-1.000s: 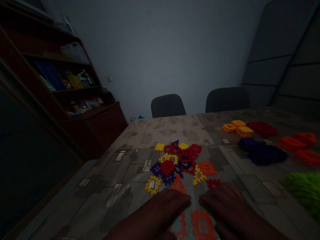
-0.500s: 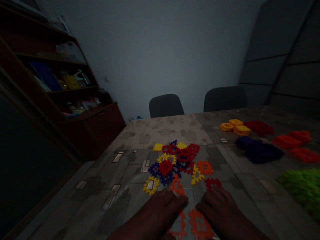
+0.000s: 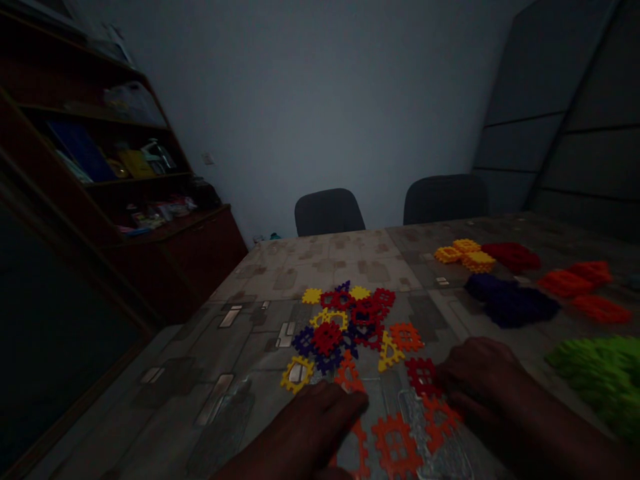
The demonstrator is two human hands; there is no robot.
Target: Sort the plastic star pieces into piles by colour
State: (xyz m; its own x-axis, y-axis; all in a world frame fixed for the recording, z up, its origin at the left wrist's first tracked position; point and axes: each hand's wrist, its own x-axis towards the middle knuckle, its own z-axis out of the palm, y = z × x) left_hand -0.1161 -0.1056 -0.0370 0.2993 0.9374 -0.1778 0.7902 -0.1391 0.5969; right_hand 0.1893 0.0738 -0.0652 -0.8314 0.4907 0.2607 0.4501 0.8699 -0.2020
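Observation:
My left hand lies on the table, fingers stretched out and thumb apart, around an orange square frame tile that it partly covers. Under its fingertips is the lower end of an orange triangle tile. An orange window tile lies flat between my hands. My right hand is closed, its fingertips at the right edge of a red window tile. Just below that hand sits another orange tile with a triangular opening. Dim light hides the fingers' undersides.
Ahead lies a loose pile of red, purple and yellow tiles. At right stand sorted stacks: yellow, red, purple, orange and green. Two chairs are behind the table; a shelf cabinet stands left.
My right hand has moved right, from beside the orange window tile to the red one, uncovering the orange tile beneath it. My left hand stays nearly in place. The view has shifted slightly right.

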